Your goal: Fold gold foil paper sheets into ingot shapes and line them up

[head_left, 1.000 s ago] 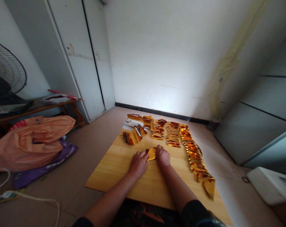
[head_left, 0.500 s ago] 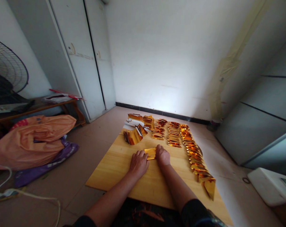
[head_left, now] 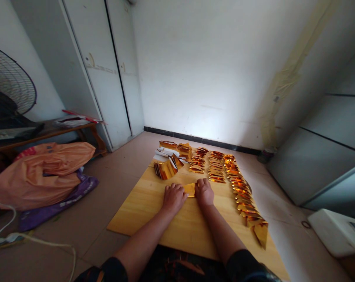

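A small piece of gold foil paper (head_left: pixel 190 190) lies on the wooden board (head_left: pixel 142 209), between my two hands. My left hand (head_left: pixel 175 197) has its curled fingers on the left end of the paper. At the right end, my right hand (head_left: pixel 204 192) grips the paper with bent fingers; its thumb is mostly hidden. Beyond my hands lies a curved stack of gold foil sheets (head_left: pixel 166 169). Folded gold foil pieces (head_left: pixel 216 168) stand in rows further back, and a longer row of folded gold pieces (head_left: pixel 242 196) runs down the board's right side.
White paper rolls (head_left: pixel 167 152) and more gold sheets (head_left: pixel 184 150) sit at the board's far left corner. On the floor to the left are an orange bag (head_left: pixel 42 176), a purple bag (head_left: pixel 62 203) and a cable (head_left: pixel 48 243). A white box (head_left: pixel 336 231) stands at right.
Both hands have shifted slightly to the right along the gold paper. Less of the paper shows between them, and its visible part looks narrower. The rows of folded pieces look the same.
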A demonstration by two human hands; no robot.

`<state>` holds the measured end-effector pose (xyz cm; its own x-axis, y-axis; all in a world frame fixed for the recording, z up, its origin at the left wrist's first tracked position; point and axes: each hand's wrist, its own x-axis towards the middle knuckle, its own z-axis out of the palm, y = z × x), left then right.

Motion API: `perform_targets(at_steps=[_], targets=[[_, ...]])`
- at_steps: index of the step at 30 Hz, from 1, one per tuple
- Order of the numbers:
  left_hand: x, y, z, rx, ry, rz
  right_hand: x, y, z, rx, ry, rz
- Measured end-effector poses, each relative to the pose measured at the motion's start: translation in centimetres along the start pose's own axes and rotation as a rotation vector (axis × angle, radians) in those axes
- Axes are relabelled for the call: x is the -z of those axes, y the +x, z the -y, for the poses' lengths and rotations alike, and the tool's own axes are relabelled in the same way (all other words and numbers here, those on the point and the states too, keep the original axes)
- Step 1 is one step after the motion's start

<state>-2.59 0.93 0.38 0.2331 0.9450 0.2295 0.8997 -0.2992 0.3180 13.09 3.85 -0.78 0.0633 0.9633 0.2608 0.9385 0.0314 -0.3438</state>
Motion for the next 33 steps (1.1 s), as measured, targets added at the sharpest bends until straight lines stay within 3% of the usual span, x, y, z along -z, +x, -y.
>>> perform_targets(at_steps=[5,11,15,22,33], targets=[[0.2,-0.3,-0.2,0.053,0.014,0.009,0.3,-0.3,-1.9,0.093,0.243,-0.032],[0.5,-0.4,-0.3,0.09,0.053,0.049,-0.3,-0.2,-3.1,0.116,0.383,-0.084],[0.4,-0.4,-0.3,0.08,0.064,0.042,-0.3,-0.9,-2.2,0.084,0.342,-0.099],[-0.1,-0.4,-0.1,0.074,0.07,0.005,0.6,-2.8,0.7,0.033,0.162,0.075],[0.4,-0.4,-0.1,0.09,0.056,0.04,-1.8,-1.5,-3.2,-0.024,0.348,0.0]])
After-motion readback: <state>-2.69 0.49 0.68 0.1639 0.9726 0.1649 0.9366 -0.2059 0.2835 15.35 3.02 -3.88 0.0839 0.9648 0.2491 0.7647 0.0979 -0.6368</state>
